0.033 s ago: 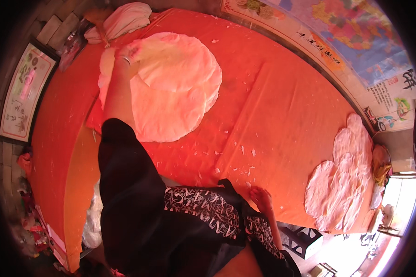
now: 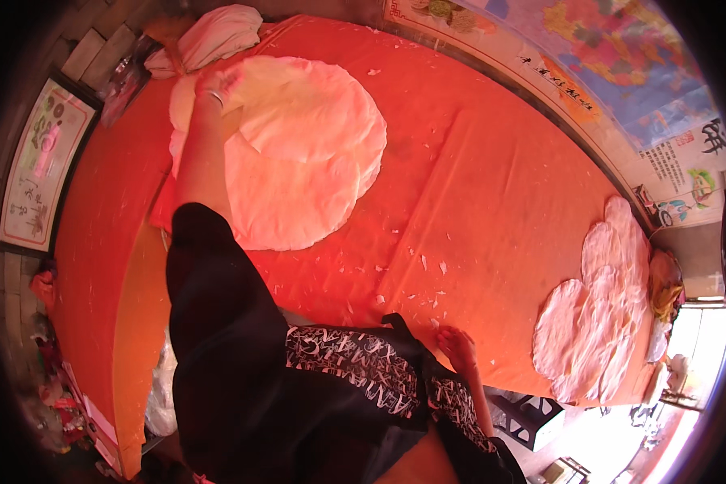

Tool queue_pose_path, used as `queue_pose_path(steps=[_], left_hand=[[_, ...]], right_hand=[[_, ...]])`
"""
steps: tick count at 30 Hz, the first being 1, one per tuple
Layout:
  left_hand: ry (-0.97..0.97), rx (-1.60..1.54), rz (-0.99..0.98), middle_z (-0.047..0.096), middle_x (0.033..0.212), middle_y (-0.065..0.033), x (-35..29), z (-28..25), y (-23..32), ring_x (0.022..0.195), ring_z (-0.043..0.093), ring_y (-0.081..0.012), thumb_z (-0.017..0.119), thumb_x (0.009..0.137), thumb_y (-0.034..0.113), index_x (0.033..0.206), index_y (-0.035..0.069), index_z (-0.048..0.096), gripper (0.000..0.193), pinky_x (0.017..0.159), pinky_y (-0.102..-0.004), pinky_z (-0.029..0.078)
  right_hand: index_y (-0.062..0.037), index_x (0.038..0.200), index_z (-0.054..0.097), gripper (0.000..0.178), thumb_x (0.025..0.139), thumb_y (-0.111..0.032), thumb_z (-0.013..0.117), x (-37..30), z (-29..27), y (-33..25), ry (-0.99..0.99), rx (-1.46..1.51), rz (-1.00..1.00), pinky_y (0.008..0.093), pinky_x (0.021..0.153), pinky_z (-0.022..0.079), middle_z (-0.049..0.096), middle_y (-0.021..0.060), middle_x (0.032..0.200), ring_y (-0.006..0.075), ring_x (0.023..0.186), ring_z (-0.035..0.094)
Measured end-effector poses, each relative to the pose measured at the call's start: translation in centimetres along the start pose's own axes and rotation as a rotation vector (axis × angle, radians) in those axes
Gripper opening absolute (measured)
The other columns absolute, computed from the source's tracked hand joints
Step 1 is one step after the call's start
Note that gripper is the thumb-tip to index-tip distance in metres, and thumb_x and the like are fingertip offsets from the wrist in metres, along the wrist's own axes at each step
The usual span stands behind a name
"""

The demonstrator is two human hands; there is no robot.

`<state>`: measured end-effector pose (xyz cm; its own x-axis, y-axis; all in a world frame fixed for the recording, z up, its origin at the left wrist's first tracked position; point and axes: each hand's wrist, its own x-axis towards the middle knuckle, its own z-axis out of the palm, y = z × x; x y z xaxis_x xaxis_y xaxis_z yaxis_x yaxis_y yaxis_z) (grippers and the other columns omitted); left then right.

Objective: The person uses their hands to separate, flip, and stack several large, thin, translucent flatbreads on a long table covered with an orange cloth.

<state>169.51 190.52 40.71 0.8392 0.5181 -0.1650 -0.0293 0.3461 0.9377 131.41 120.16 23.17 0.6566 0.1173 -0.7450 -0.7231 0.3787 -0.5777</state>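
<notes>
Large round, thin pale flatbreads (image 2: 306,185) lie overlapping on the red-orange covered table, left of its middle. My left hand (image 2: 220,83), with a bracelet at its wrist, reaches across to their far left edge. Its fingers are blurred against the pale sheet, so I cannot make out whether they grip it. My right hand (image 2: 457,348) rests at the table's near edge, fingers extended and holding nothing.
More flatbreads (image 2: 593,310) overlap at the table's right end. A pale cloth bundle (image 2: 214,39) sits at the far left corner. A framed picture (image 2: 44,165) stands at the left, and a black crate (image 2: 528,418) is below the near right edge.
My left arm has shifted very slightly to the left, and the flatbread edge by it has moved a little too. My right hand stays in place.
</notes>
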Motion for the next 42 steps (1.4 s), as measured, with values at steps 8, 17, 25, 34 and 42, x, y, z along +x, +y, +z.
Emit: queue_pose_path(steps=[8,17,25,34,42], left_hand=[[-0.155,-0.284,0.106,0.054,0.098,-0.0196,-1.4,4.2,14.1,0.1,0.051,-0.0311,0.042,0.078,-0.001,0.096,-0.008,0.047,0.02,0.097,-0.0456,0.036],[0.217,0.4,-0.262,0.056,0.089,-0.0051,0.9,-21.7,-2.8,0.078,0.056,-0.0186,0.047,0.085,0.018,0.099,0.007,0.05,0.018,0.067,-0.0335,0.05],[0.033,0.253,-0.129,0.055,0.079,-0.0094,-12.4,-5.2,-17.2,0.066,0.057,-0.018,0.049,0.086,0.017,0.095,0.006,0.048,0.016,0.055,-0.0306,0.049],[-0.906,0.4,-0.719,0.056,0.088,-0.0079,-41.7,18.9,-34.7,0.073,0.06,-0.0169,0.05,0.086,0.016,0.109,0.006,0.043,0.026,0.059,-0.0264,0.05],[-0.816,0.584,-0.705,0.057,0.078,-0.0096,-47.3,21.6,-36.0,0.063,0.06,-0.0161,0.044,0.088,0.019,0.104,0.003,0.043,0.022,0.051,-0.0225,0.049]], right_hand=[[-0.0039,0.097,0.052,0.024,0.085,-0.024,0.048,-0.5,1.4,0.4,0.267,0.022,-0.031,0.0344,0.065,0.05,0.058,0.0116,0.085,0.0244,0.077,0.059],[-0.0028,0.095,0.052,0.022,0.086,-0.023,0.048,0.2,0.9,0.8,0.237,0.042,-0.02,0.0319,0.061,0.05,0.058,0.0134,0.087,0.0258,0.076,0.06],[0.0008,0.094,0.057,0.029,0.086,-0.025,0.047,1.7,-2.2,1.7,0.117,-0.092,-0.09,0.0268,0.059,0.049,0.06,0.009,0.081,0.0178,0.07,0.06],[-0.0043,0.096,0.055,0.03,0.076,-0.026,0.056,1.8,-9.2,-10.8,0.776,-1.142,-0.713,0.0404,0.074,0.044,0.057,0.0166,0.096,0.0303,0.089,0.054],[-0.0058,0.125,0.032,0.064,0.078,-0.045,0.051,0.3,-22.3,-12.5,1.142,-1.398,-0.368,0.0528,0.096,0.025,0.032,0.0216,0.129,0.0425,0.119,0.028]])
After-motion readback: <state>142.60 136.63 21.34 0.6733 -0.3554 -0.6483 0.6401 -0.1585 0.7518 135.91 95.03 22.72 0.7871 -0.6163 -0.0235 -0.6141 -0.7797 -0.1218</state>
